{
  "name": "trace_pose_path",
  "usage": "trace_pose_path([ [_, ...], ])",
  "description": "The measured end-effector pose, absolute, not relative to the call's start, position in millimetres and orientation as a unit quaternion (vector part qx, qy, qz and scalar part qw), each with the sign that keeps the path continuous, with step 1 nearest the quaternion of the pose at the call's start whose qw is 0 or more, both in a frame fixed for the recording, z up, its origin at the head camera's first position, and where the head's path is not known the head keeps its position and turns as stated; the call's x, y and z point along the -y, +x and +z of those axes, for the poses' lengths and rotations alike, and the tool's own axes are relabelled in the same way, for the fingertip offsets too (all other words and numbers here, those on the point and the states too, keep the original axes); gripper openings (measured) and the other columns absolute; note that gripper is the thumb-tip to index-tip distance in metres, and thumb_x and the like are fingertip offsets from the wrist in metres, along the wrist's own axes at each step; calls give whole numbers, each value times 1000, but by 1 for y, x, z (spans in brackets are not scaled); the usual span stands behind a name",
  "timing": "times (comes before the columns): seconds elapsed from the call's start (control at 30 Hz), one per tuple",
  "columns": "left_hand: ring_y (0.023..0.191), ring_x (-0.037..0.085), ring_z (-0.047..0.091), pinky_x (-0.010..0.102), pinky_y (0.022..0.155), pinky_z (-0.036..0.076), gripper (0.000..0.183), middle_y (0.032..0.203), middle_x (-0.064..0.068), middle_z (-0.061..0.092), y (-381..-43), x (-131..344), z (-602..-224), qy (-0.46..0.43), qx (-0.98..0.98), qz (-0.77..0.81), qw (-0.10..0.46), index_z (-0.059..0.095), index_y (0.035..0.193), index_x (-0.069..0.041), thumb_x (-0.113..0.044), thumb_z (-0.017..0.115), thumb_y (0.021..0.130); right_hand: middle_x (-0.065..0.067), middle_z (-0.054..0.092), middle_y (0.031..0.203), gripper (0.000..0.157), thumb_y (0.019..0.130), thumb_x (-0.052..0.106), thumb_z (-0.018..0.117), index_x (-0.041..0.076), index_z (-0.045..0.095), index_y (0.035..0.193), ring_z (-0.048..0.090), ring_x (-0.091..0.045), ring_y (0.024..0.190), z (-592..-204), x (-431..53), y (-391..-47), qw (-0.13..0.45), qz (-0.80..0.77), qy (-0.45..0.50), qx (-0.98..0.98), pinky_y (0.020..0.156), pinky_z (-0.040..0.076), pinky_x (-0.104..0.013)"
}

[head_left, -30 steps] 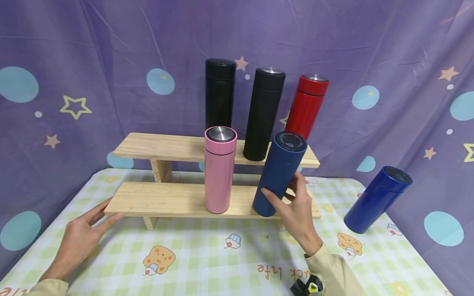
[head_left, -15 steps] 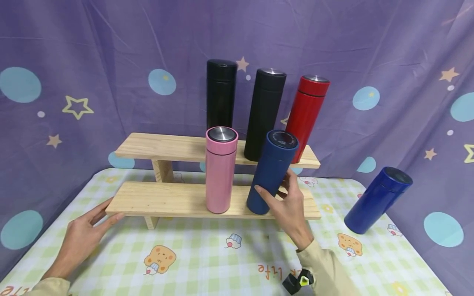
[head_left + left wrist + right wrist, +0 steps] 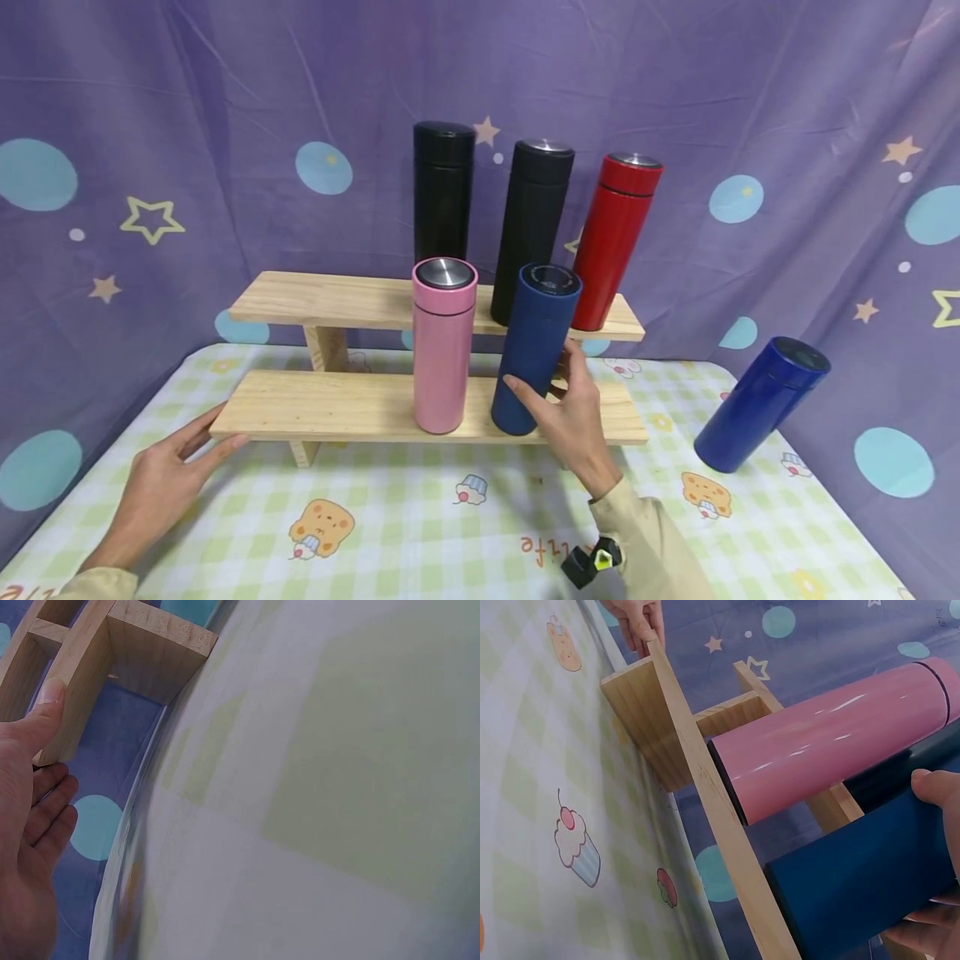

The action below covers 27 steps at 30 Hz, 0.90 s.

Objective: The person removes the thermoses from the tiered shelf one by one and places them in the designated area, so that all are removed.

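Note:
My right hand point(image 3: 573, 425) grips a dark blue thermos bottle point(image 3: 534, 342) low on its body, thumb at the front and fingers round the far side. The bottle stands on the lower board of a two-tier wooden shelf point(image 3: 330, 404), right of a pink thermos bottle point(image 3: 442, 358), with a narrow gap between them. At the board's left end, my left hand point(image 3: 161, 492) pinches the wood. In the left wrist view its thumb point(image 3: 51, 691) lies on the board's edge and its fingers reach behind the end. The right wrist view shows the dark blue bottle's base at the board.
On the upper board stand a glossy black bottle point(image 3: 442, 192), a matte black bottle point(image 3: 534, 208) and a red bottle point(image 3: 618, 237). A bright blue bottle point(image 3: 761, 404) stands on the checked tablecloth point(image 3: 390, 517) at right. Behind hangs a purple curtain point(image 3: 360, 67).
My right hand has moved the dark blue bottle left along the lower board, closer to the pink one. It leans less, and more of the red bottle shows. The left hand stays put.

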<state>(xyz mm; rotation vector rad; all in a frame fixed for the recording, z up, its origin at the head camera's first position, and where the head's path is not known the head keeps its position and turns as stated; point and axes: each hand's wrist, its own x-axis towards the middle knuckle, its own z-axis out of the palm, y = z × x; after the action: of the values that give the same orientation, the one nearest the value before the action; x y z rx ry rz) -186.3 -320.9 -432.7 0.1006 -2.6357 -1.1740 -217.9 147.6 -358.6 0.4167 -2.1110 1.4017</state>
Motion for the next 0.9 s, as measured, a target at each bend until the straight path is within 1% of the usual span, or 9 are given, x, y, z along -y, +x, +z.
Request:
trace_pose_path([
  [0.13,129,64,43,79,94,39,77,141,32,51,-185,321,-432,34,906,-404,124,39,160,-8,-46,69,100,-12,64,124,72,88,23,86,9,46,147,65,-27,102,-359,-147,-219,273,519,149,796,83,62,-51],
  [0.47,128,64,45,79,94,40,76,139,33,52,-186,320,-432,30,904,-405,133,40,159,-7,-44,70,100,-12,62,127,75,89,25,86,8,43,149,63,-27,104,-359,-147,-220,269,514,145,802,86,62,-53],
  [0.63,127,64,45,79,94,39,75,138,33,53,-186,320,-432,28,904,-405,138,41,158,-5,-43,71,100,-12,61,130,76,90,25,85,8,42,150,63,-27,107,-360,-147,-219,264,515,138,804,89,60,-52],
  [0.9,127,63,45,78,97,37,74,137,31,55,-186,321,-434,27,905,-398,146,43,158,-6,-42,71,100,-13,62,128,78,89,25,85,8,41,151,64,-27,110,-360,-152,-212,271,508,134,807,91,59,-51],
])
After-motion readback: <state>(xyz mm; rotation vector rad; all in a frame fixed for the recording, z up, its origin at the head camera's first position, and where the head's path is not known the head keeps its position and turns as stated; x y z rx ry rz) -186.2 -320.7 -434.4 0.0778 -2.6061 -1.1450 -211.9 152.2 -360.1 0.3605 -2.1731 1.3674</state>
